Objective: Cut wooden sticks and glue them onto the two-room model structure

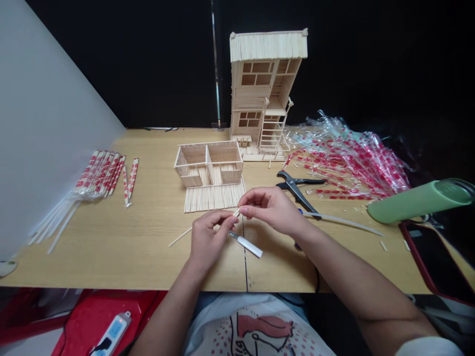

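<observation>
My left hand (211, 235) and my right hand (272, 210) meet over the table, fingertips pinched around a short pale wooden stick piece (236, 213). Both hands touch it; my fingers partly hide it. Just below them lies a small knife (249, 246) with a white handle, its blade end near my left fingers. A longer thin wooden stick (180, 237) lies to the left of my left hand. Right behind my hands stands a roofless stick-built box (208, 163) with two compartments, and a stick mat (210, 199) extends in front of it.
A tall stick-built house (269, 47) stands at the back. Black-handled pliers (297, 192), a translucent glue stick (345, 223), crumpled wrappers (352, 158), a green cup (419, 201) and a phone (438, 257) occupy the right. Wrapped chopsticks (100, 170) and white glue sticks (59, 217) lie left.
</observation>
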Tool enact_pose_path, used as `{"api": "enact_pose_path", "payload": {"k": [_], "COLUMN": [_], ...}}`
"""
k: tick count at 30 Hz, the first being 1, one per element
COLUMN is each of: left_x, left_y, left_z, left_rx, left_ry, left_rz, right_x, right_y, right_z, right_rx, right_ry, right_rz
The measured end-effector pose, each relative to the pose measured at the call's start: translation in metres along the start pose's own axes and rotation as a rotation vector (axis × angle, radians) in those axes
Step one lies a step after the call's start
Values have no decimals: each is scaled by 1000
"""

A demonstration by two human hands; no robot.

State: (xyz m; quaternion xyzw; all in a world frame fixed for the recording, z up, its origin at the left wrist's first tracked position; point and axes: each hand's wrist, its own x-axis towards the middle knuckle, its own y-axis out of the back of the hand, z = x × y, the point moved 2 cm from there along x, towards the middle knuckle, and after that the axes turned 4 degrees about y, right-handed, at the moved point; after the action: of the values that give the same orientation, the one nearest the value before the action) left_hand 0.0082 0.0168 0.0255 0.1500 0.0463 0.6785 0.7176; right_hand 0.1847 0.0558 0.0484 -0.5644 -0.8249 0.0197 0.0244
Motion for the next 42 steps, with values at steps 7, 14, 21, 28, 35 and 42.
{"api": "enact_pose_path", "payload": {"k": [7,14,21,28,35,42], "left_x": [0,2,1,9,8,11], "left_y": [-1,-2,-5,-11,-11,-11], "left_z": [-4,-2,-1,-6,-11,-11], "left_rx": [-38,-43,4,-385,-571,-530], "left_ry": [25,36,42,260,351,384], "left_rz": [-8,12,50,-40,-58,-42], "right_x": [0,0,-4,-8,-35,-66], "right_y": [0,-2,-4,0,42,142], "right_z": [-1,4,8,7,10,45], "right_rx": [-7,-53,-160,-40,-71,-932], "right_ry": [25,60,158,139,109,34], "right_rz": [1,48,112,122,331,547]}}
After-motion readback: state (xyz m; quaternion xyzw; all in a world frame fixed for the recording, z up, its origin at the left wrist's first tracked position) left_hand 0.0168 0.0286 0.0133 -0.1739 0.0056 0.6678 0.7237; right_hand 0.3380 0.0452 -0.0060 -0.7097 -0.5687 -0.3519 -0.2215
